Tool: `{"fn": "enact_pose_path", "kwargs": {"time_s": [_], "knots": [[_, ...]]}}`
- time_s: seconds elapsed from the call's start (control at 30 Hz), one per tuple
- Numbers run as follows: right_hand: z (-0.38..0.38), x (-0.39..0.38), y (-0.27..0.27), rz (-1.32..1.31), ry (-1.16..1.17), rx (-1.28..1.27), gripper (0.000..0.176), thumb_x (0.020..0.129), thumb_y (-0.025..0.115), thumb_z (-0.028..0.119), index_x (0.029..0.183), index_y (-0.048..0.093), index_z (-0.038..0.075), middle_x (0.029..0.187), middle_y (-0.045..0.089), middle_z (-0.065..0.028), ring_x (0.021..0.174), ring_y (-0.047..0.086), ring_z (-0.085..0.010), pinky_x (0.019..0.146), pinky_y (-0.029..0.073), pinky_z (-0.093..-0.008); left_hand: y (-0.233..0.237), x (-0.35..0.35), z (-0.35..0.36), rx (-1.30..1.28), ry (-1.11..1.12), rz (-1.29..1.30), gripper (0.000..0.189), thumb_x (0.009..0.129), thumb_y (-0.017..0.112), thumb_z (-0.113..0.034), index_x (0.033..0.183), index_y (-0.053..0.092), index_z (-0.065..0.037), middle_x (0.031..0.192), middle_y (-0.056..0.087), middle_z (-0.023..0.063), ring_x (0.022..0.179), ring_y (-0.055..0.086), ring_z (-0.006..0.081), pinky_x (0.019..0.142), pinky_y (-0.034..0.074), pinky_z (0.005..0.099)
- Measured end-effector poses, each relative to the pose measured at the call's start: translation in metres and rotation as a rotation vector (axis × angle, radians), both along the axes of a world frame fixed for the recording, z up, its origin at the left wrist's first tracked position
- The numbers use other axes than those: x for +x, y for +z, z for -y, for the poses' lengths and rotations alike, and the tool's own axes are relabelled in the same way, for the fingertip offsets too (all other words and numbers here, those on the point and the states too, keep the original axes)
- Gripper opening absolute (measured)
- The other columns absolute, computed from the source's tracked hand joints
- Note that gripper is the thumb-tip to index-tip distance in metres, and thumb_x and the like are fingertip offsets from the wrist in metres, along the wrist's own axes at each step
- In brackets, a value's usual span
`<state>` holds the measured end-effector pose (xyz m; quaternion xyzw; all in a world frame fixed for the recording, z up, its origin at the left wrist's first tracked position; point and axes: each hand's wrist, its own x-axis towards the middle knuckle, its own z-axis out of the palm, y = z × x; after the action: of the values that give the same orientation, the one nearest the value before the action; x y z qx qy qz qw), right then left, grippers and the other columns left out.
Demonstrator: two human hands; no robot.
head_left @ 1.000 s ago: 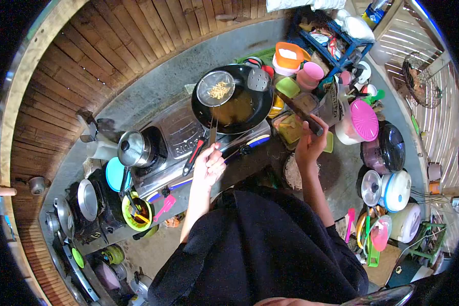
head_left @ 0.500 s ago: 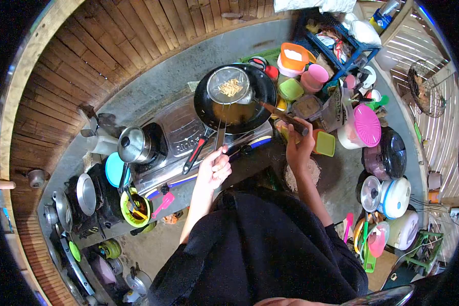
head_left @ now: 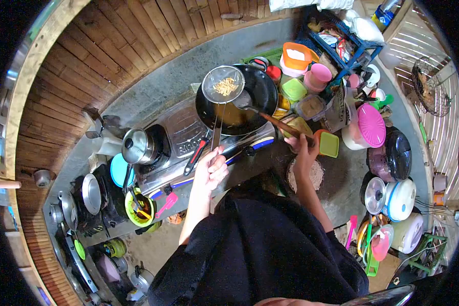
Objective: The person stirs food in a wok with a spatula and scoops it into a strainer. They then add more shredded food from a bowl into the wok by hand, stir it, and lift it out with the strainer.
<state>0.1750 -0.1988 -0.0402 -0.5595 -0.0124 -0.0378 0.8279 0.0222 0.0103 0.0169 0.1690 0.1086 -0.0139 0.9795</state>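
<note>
My left hand (head_left: 211, 169) is closed around the long handle of a round mesh strainer (head_left: 211, 77). Small pale-golden fried pieces (head_left: 225, 87) lie in the mesh, which hangs over the left part of a black wok (head_left: 264, 89). Brownish oil (head_left: 233, 116) covers the wok's bottom. In my right hand (head_left: 304, 157) is the end of a wooden-handled utensil (head_left: 280, 124). Its metal head rests low inside the wok, to the right of the strainer; whether it is a ladle or a turner I cannot make out.
The wok stands on a Rinnai gas stove (head_left: 181, 133), with a lidded saucepan (head_left: 135, 145) on the left burner. Plastic tubs crowd the right side, including an orange one (head_left: 297, 55) and a pink-lidded one (head_left: 371, 126). A bowl of pale flour-like stuff (head_left: 313, 178) sits below my right hand.
The strainer has shifted a little left, away from the utensil's head, which now shows more clearly in the wok. My right hand has come slightly lower with the wooden handle.
</note>
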Motion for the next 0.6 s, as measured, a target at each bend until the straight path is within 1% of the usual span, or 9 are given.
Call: {"fn": "enact_pose_path", "kwargs": {"time_s": [0.07, 0.1, 0.17, 0.23, 0.3, 0.33, 0.43, 0.47, 0.6], "knots": [[0.013, 0.001, 0.001, -0.215, 0.131, 0.179, 0.019, 0.086, 0.05, 0.012, 0.1, 0.043, 0.001, 0.077, 0.061, -0.0166, 0.07, 0.064, -0.0286, 0.072, 0.052, -0.0373, 0.002, -0.004, -0.002, 0.032, -0.026, 0.014, 0.015, 0.093, 0.039, -0.023, 0.092, 0.046, -0.009, 0.043, 0.027, -0.0069, 0.03, 0.023, 0.0051, 0.031, 0.019, 0.0205], [0.019, 0.0, 0.001, -0.215, 0.121, 0.179, 0.019, 0.086, 0.05, 0.012, 0.1, 0.043, 0.001, 0.077, 0.061, -0.0166, 0.07, 0.064, -0.0286, 0.072, 0.052, -0.0373, 0.004, -0.005, -0.002, 0.031, -0.036, 0.014, 0.015, 0.093, 0.039, -0.023, 0.092, 0.046, -0.009, 0.043, 0.027, -0.0069, 0.03, 0.023, 0.0051, 0.031, 0.019, 0.0205], [0.029, -0.004, 0.004, -0.428, 0.504, 0.262, 0.017, 0.085, 0.05, 0.009, 0.1, 0.043, 0.004, 0.078, 0.061, -0.0181, 0.071, 0.064, -0.0278, 0.074, 0.052, -0.0419, 0.01, -0.008, -0.003, 0.046, -0.012, 0.028, 0.014, 0.093, 0.037, -0.021, 0.092, 0.043, -0.008, 0.041, 0.029, -0.0082, 0.028, 0.025, 0.0041, 0.029, 0.019, 0.0195], [0.03, -0.01, -0.017, -0.543, 0.553, 0.297, 0.019, 0.086, 0.049, 0.011, 0.102, 0.045, 0.004, 0.081, 0.061, -0.0171, 0.072, 0.064, -0.0268, 0.076, 0.05, -0.0458, 0.017, -0.008, -0.004, 0.046, -0.011, 0.033, 0.015, 0.093, 0.037, -0.021, 0.093, 0.043, -0.007, 0.041, 0.029, -0.0084, 0.028, 0.025, 0.004, 0.028, 0.019, 0.0193], [0.021, -0.024, -0.019, -0.608, 0.824, 0.298, 0.023, 0.087, 0.049, 0.015, 0.106, 0.046, 0.003, 0.086, 0.06, -0.016, 0.071, 0.063, -0.0254, 0.079, 0.049, -0.0478, 0.021, -0.008, -0.005, 0.06, -0.004, 0.076, 0.015, 0.094, 0.036, -0.02, 0.093, 0.043, -0.007, 0.041, 0.029, -0.0082, 0.028, 0.024, 0.0041, 0.028, 0.019, 0.0194], [0.016, -0.031, -0.019, -0.625, 0.887, 0.266, 0.028, 0.088, 0.049, 0.02, 0.111, 0.047, 0.004, 0.089, 0.06, -0.0133, 0.074, 0.062, -0.0248, 0.078, 0.05, -0.042, 0.021, -0.008, -0.006, 0.055, 0.008, 0.074, 0.016, 0.094, 0.035, -0.019, 0.093, 0.043, -0.006, 0.041, 0.028, -0.0077, 0.028, 0.024, 0.0042, 0.028, 0.019, 0.0196], [0.005, -0.043, -0.011, -0.687, 1.072, 0.309, 0.032, 0.087, 0.051, 0.019, 0.115, 0.046, 0.005, 0.085, 0.058, -0.0095, 0.069, 0.058, -0.0191, 0.078, 0.048, -0.0392, 0.018, -0.008, -0.01, 0.024, -0.017, 0.099, 0.016, 0.094, 0.035, -0.019, 0.093, 0.044, -0.005, 0.041, 0.028, -0.0071, 0.028, 0.024, 0.0044, 0.029, 0.019, 0.0198], [0.0, -0.049, -0.007, -0.688, 1.085, 0.28, 0.032, 0.086, 0.052, 0.02, 0.114, 0.046, 0.006, 0.078, 0.053, -0.006, 0.062, 0.05, -0.0129, 0.07, 0.046, -0.0332, 0.016, -0.008, -0.012, 0.025, -0.025, 0.1, 0.016, 0.094, 0.035, -0.019, 0.093, 0.044, -0.005, 0.041, 0.028, -0.0071, 0.028, 0.024, 0.0044, 0.029, 0.019, 0.0198], [-0.009, -0.055, -0.022, -0.725, 1.006, 0.351, 0.029, 0.086, 0.053, 0.022, 0.11, 0.047, 0.006, 0.066, 0.046, -0.0017, 0.051, 0.041, -0.0101, 0.052, 0.039, -0.0275, 0.011, -0.014, -0.016, 0.017, -0.051, 0.083, 0.016, 0.094, 0.036, -0.019, 0.093, 0.044, -0.005, 0.041, 0.029, -0.0067, 0.028, 0.024, 0.0048, 0.028, 0.02, 0.0199]]}}
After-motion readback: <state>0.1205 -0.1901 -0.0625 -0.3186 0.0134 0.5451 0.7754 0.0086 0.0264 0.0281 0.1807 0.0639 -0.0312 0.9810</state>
